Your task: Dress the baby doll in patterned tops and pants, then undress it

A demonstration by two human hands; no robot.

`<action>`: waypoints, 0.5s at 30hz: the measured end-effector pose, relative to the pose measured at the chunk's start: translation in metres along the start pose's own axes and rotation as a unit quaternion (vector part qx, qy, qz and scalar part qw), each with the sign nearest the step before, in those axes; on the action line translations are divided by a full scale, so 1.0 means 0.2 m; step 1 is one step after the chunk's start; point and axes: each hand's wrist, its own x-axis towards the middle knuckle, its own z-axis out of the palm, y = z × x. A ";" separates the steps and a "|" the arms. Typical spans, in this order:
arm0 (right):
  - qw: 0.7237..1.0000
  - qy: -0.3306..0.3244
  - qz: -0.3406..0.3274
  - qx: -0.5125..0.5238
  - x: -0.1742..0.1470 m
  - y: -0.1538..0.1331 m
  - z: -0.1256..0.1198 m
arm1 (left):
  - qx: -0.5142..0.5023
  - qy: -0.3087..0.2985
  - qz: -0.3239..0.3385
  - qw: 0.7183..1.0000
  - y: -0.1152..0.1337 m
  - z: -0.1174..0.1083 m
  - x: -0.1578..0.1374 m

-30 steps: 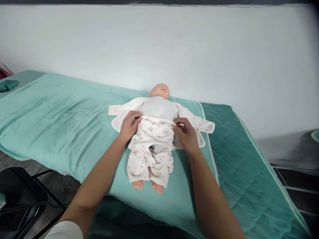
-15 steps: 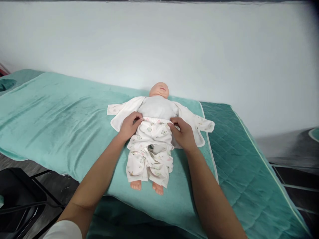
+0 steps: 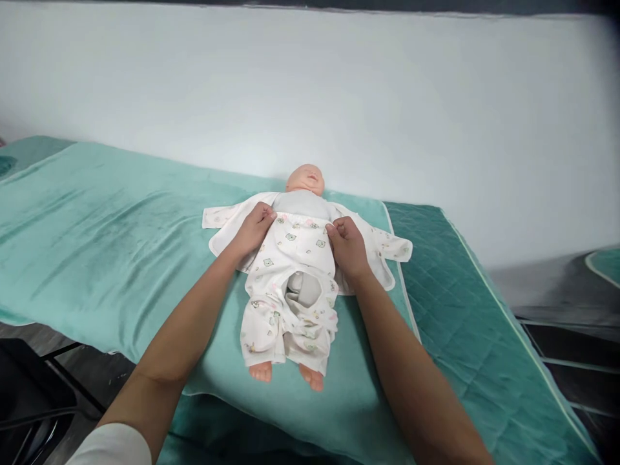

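A baby doll (image 3: 306,179) lies on its back with its head toward the wall and its bare feet toward me. It wears white printed baby pants (image 3: 300,248) with an opening at the crotch, through which grey-white cloth shows. My left hand (image 3: 256,226) pinches the waistband at its left side. At the right side my right hand (image 3: 347,244) grips the same waistband, fingers curled. The waistband lies high across the doll's pale grey torso (image 3: 303,203). A white baby jacket (image 3: 372,242) is spread open beneath the doll, sleeves stretched out to both sides.
A light green blanket (image 3: 121,226) covers the bed under the doll. Darker quilted green cloth (image 3: 455,310) extends on the right. The white wall (image 3: 310,90) stands right behind the doll's head. A black chair (image 3: 29,387) is at the lower left.
Both hands have drawn the waistband up the torso toward the doll's chest. The pants look more stretched, and the crotch opening shows wider. The view has shifted slightly.
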 end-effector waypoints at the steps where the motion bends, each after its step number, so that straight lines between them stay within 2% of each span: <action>1: 1.000 -0.011 0.015 0.022 0.01 0.00 0.00 | -0.019 -0.012 -0.011 1.000 0.00 0.00 0.00; 4: 0.998 -0.017 0.033 0.060 -0.01 -0.01 0.01 | -0.031 -0.009 -0.010 0.999 0.00 -0.01 -0.02; 6: 0.998 -0.003 0.016 0.058 -0.03 -0.02 0.01 | -0.009 0.007 0.019 1.000 0.00 -0.01 -0.04; 9: 0.998 0.012 -0.056 0.019 -0.04 -0.05 0.00 | 0.033 0.031 0.104 0.994 0.00 -0.02 -0.04; 11: 0.993 0.009 -0.113 -0.014 -0.04 -0.06 -0.01 | 0.055 0.037 0.138 0.988 -0.01 -0.02 -0.04; 13: 0.990 -0.002 -0.135 -0.039 -0.03 -0.07 -0.01 | 0.071 0.026 0.121 0.990 -0.01 -0.02 -0.03; 15: 0.992 -0.014 -0.114 -0.058 -0.03 -0.08 -0.01 | 0.083 0.014 0.083 0.993 -0.01 -0.01 -0.02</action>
